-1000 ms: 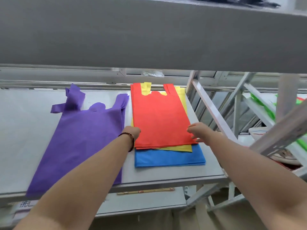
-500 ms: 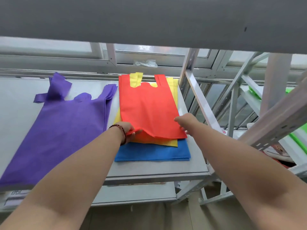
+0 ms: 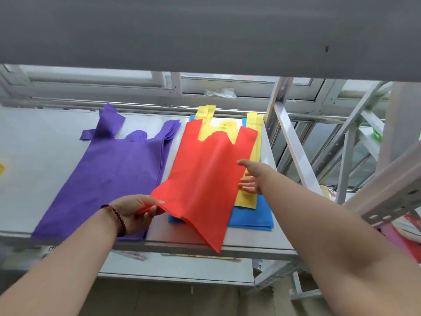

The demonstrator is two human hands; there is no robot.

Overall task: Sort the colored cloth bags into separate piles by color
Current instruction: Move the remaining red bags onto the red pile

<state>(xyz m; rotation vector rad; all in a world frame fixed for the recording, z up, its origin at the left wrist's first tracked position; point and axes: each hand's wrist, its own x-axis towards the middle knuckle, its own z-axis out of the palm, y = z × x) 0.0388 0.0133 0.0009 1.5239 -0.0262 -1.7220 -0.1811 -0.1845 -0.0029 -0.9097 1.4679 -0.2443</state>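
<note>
The left hand (image 3: 139,210) pinched the red bag (image 3: 205,176) by its near-left corner, sheet lifted off the stack near the shelf's (image 3: 250,245) right edge; long axis ran front to back; the right hand (image 3: 250,179), fingers loose, touched the bag's right edge over the yellow bag (image 3: 248,197); the purple pile (image 3: 109,174) lay just left, nearer the left hand.

text: none legible | labels: none | brands: none | numbers: none | signs: none

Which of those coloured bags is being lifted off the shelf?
The red bag: the left hand pinches its corner, raising it off the flat yellow bag and blue bag.
</note>
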